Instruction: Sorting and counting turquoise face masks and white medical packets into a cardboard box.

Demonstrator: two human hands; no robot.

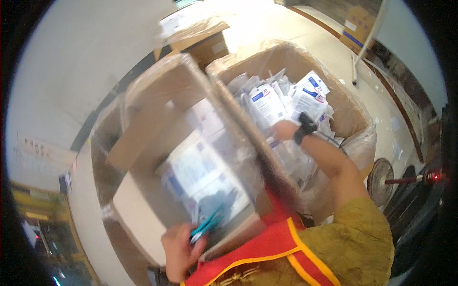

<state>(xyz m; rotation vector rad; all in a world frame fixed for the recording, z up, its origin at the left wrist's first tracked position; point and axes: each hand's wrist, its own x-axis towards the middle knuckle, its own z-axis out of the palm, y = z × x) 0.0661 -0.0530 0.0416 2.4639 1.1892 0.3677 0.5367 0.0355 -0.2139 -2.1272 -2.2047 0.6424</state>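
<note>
My left hand (180, 248) is closed around a teal-handled tool (210, 223), blurred, that looks like scissors or snips. It is at the near edge of the left carton (140, 209). Inside that carton lie flat white-and-blue packets (198, 164), with a greyish patch near the tool. My right hand (285, 130), with a black watch (307, 125) on its wrist, reaches into the right carton (341, 102). It touches or hovers over a loose pile of white packets (267, 105) with blue and red print. Its fingers are blurred and partly hidden.
Clear plastic (362, 119) lines the right carton, and the two cartons stand side by side. Behind them is another plastic-covered box (205, 43). A round fan-like object (380, 177) stands at the right; a brown box (358, 28) sits at the far right.
</note>
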